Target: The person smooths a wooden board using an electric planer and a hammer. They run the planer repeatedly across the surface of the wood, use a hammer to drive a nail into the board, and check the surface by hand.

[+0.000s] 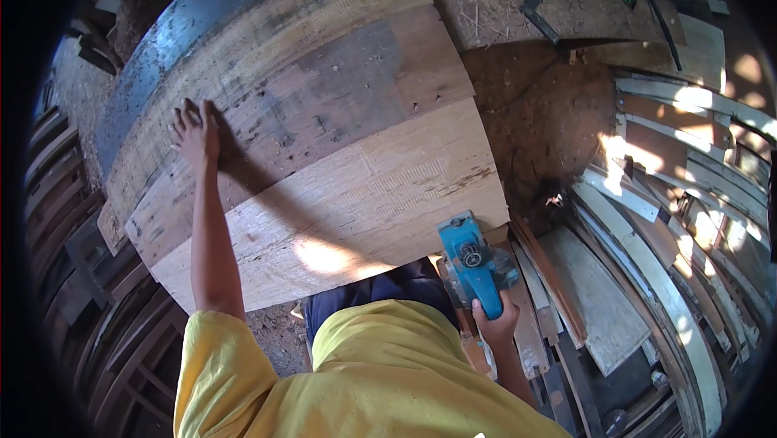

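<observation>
A blue electric hand planer (468,256) is gripped by its rear handle in my right hand (496,318). Its front end overlaps the near right corner of a wide wooden panel (364,179); whether the sole touches the wood I cannot tell. My left hand (196,134) rests on the panel's far left part, fingers spread, holding nothing. The panel is made of several broad boards side by side. Its nearest board is pale, the middle ones are darker and stained with bits of debris, and a dark bluish strip (174,33) runs along the far edge.
Beyond the panel's right end lies a board (486,9) with a metal square (538,5) on it. Stacked planks (639,260) fill the right side, and more timber (61,171) lines the left. Bare brown ground (534,106) shows between the panel and the right-hand planks.
</observation>
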`<state>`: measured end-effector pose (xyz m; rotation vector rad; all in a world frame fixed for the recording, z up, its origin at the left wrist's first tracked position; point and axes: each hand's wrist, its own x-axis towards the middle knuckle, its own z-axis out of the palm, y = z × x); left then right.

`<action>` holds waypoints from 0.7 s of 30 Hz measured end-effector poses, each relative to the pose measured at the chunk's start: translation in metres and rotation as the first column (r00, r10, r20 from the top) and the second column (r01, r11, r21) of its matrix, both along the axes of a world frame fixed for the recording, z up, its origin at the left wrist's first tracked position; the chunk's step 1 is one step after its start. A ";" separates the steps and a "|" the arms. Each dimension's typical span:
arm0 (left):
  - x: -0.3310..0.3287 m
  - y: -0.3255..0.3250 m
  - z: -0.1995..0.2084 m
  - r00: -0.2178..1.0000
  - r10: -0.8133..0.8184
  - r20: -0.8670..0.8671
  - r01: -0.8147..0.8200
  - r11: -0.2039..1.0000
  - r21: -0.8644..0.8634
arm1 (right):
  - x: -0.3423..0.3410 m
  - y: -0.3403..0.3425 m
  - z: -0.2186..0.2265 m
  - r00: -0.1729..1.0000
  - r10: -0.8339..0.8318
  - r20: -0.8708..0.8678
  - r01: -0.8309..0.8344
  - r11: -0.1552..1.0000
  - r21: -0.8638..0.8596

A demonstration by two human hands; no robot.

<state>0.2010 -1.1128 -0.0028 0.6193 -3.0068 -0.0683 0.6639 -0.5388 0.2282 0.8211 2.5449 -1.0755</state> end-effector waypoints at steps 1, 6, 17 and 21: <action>-0.006 0.019 0.000 0.998 0.069 0.010 -0.069 0.998 -0.002 | -0.014 -0.007 0.002 0.998 -0.046 -0.041 0.046 0.999 -0.004; -0.010 0.056 0.000 0.980 0.193 -0.052 -0.194 0.981 -0.018 | -0.086 -0.015 0.001 0.980 0.081 -0.182 -0.064 0.993 0.097; -0.008 0.080 0.017 0.969 0.240 -0.058 -0.243 0.968 -0.058 | -0.332 -0.086 -0.039 0.946 0.142 -0.292 -0.132 0.990 0.056; -0.006 0.081 0.018 0.967 0.255 -0.029 -0.256 0.964 -0.069 | -0.431 -0.106 -0.052 0.907 0.189 -0.375 -0.143 0.979 0.148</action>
